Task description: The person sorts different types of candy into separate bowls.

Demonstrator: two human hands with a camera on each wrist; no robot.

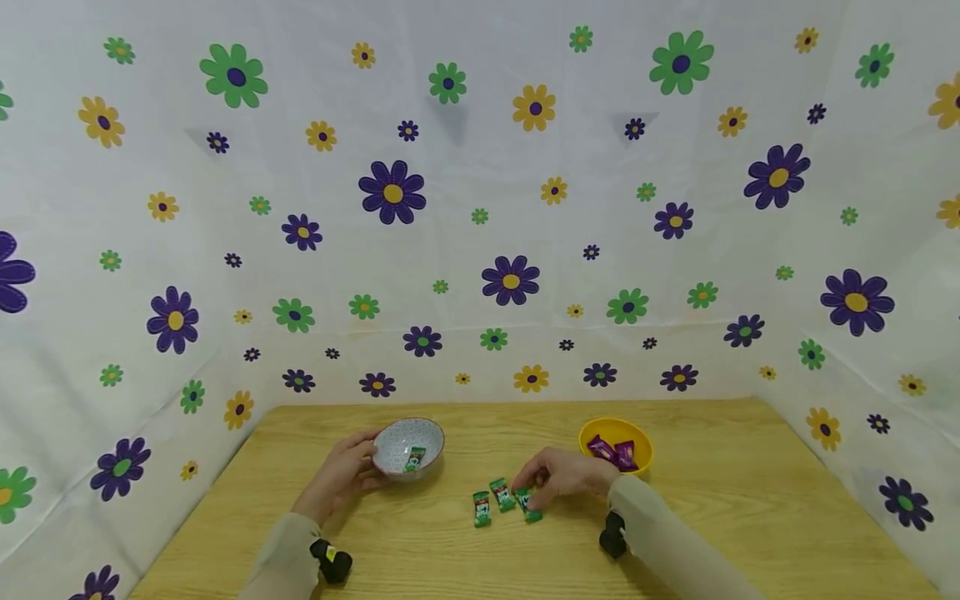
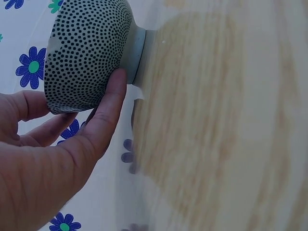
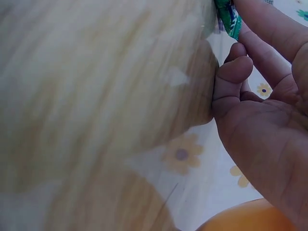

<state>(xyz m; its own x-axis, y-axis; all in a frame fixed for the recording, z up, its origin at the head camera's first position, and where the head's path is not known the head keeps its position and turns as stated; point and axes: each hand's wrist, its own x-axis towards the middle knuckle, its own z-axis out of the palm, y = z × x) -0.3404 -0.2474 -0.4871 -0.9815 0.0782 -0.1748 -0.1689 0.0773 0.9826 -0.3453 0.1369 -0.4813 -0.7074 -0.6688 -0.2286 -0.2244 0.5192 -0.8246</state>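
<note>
My left hand (image 1: 341,473) holds a small patterned bowl (image 1: 392,440) by its left side. In the left wrist view the bowl's dotted outer wall (image 2: 89,53) shows, with a finger near its foot. One green-wrapped candy (image 1: 416,458) lies inside it. Over the middle of the table, my right hand (image 1: 562,473) pinches another green-wrapped candy (image 1: 531,512) at table level. That wrapper (image 3: 233,21) appears at the fingertips in the right wrist view, partly cut off. Two more green candies, a left one (image 1: 482,509) and a middle one (image 1: 502,494), lie beside it.
Behind my right hand stands a yellow bowl (image 1: 647,457) with purple-wrapped candies (image 1: 625,455) inside. The wooden table (image 1: 420,550) ends at a flower-printed white curtain (image 1: 465,242) at the back and both sides. Dark wrist devices (image 1: 332,563) sit on both wrists.
</note>
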